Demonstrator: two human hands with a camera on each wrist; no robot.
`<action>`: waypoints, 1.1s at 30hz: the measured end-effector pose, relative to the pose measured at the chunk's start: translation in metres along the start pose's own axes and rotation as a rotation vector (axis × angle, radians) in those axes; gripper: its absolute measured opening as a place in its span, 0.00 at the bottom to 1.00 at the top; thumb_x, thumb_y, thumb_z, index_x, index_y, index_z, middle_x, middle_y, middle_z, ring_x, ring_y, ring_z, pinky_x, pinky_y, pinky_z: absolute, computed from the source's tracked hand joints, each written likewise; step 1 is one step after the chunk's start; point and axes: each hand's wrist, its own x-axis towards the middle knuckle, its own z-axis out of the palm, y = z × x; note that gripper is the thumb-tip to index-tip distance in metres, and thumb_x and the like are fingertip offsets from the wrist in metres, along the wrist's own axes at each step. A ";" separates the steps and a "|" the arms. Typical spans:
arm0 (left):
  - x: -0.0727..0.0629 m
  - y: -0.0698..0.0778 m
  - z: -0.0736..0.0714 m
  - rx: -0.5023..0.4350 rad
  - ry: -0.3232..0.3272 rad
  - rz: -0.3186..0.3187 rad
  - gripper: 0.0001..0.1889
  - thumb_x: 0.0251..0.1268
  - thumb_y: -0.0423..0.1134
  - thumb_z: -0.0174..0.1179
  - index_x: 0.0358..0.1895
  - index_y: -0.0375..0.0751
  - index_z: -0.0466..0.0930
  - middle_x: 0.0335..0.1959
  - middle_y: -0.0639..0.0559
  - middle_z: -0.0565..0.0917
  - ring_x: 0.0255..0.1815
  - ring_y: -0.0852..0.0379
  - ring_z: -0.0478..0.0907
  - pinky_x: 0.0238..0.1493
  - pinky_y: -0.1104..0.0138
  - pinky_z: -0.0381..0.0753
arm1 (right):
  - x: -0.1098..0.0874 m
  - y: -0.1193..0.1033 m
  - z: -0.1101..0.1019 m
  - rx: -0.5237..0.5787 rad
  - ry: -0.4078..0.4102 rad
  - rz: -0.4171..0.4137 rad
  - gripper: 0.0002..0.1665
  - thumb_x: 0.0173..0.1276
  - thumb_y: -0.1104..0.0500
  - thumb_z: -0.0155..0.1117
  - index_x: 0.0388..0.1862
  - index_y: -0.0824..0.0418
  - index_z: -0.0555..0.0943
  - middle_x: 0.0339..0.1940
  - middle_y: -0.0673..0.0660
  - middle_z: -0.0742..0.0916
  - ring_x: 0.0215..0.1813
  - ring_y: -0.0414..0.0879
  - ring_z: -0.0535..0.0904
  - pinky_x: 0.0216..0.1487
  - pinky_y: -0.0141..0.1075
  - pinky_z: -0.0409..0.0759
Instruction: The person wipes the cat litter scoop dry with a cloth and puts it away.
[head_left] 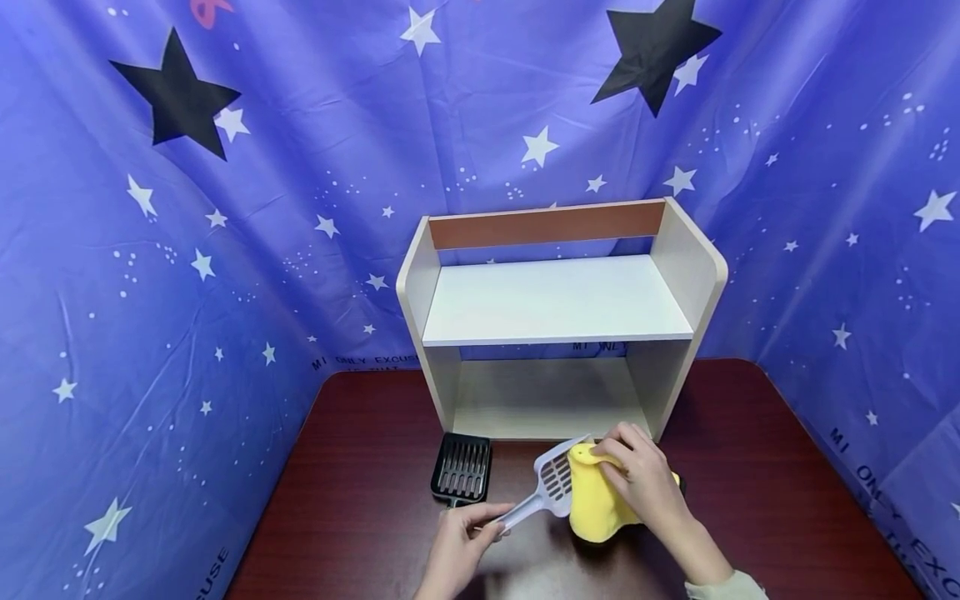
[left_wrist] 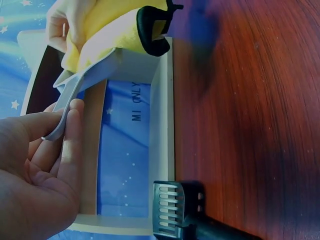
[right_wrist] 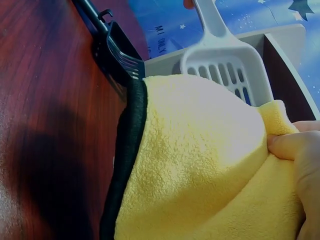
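My left hand [head_left: 459, 546] pinches the handle of a pale grey slotted litter scoop [head_left: 523, 509], its head raised and tilted above the table. A yellow cloth [head_left: 597, 504] with black edging hangs against the scoop's head and covers part of it. Gathered between the thumb and fingers of my right hand [head_left: 647, 479] is the cloth's upper part. In the right wrist view the cloth [right_wrist: 200, 155] hides the lower edge of the grey scoop [right_wrist: 220, 65]. A second, black slotted scoop [head_left: 462, 469] lies on the table left of the grey one.
A two-level shelf unit [head_left: 558, 300] with pale side panels stands at the back of the dark red wooden table [head_left: 360, 492]. The black scoop's head lies close to its front left corner. Blue star-patterned curtains [head_left: 247, 275] surround the table at the back and sides.
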 end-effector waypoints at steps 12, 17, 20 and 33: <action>-0.002 -0.006 -0.016 0.014 0.110 -0.008 0.11 0.62 0.28 0.64 0.46 0.29 0.86 0.38 0.37 0.89 0.31 0.67 0.84 0.34 0.74 0.86 | -0.001 0.006 -0.017 0.044 -0.002 0.128 0.18 0.44 0.75 0.73 0.33 0.58 0.85 0.34 0.50 0.82 0.42 0.41 0.75 0.48 0.20 0.71; -0.001 -0.007 -0.023 0.069 0.201 -0.017 0.10 0.62 0.29 0.65 0.45 0.36 0.88 0.38 0.41 0.90 0.30 0.68 0.83 0.33 0.75 0.85 | 0.001 0.006 -0.025 0.073 0.019 0.174 0.18 0.46 0.75 0.73 0.36 0.61 0.84 0.38 0.53 0.86 0.45 0.41 0.76 0.54 0.15 0.68; 0.000 -0.007 -0.025 0.095 0.254 -0.009 0.10 0.61 0.29 0.65 0.44 0.38 0.89 0.39 0.42 0.90 0.30 0.67 0.84 0.33 0.75 0.85 | 0.004 0.007 -0.028 0.068 0.054 0.148 0.18 0.45 0.76 0.73 0.36 0.62 0.84 0.37 0.54 0.88 0.43 0.40 0.76 0.50 0.16 0.69; -0.001 -0.010 -0.023 0.144 0.364 0.089 0.08 0.55 0.26 0.68 0.37 0.39 0.91 0.34 0.46 0.91 0.26 0.70 0.81 0.27 0.79 0.82 | 0.017 0.004 -0.035 -0.007 0.063 0.170 0.17 0.47 0.73 0.74 0.37 0.60 0.84 0.36 0.53 0.88 0.39 0.39 0.73 0.40 0.25 0.70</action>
